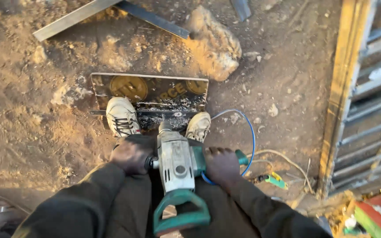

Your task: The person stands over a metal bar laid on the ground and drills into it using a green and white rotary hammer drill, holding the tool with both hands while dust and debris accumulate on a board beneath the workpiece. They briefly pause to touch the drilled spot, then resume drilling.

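— What have I got in view?

— I'm looking straight down at a heavy electric drill (176, 163), grey body with green handles, pointing at the ground. Its bit meets a narrow metal strip (148, 113) that lies across a flat metal plate (151, 90) on the dirt ground (31, 132). Both white shoes (122, 117) stand on the strip, one either side of the bit, pinning it.

— And my hands?

— My left hand (132, 153) is clenched around the side handle on the left of the drill; my right hand (221, 166) is wrapped around the green grip on the right. Both forearms come in low and bent, elbows out, sleeves dark, the drill held between my knees.

— How do I do this well?

— I judge it comes down to keeping the drill plumb, pressing evenly through both handles and bracing against twist if the bit grabs. My feet need firm weight on the strip, toes clear of the bit. The blue cable (250, 136) loops just to the right; I'd keep it away from the shavings and the bit.
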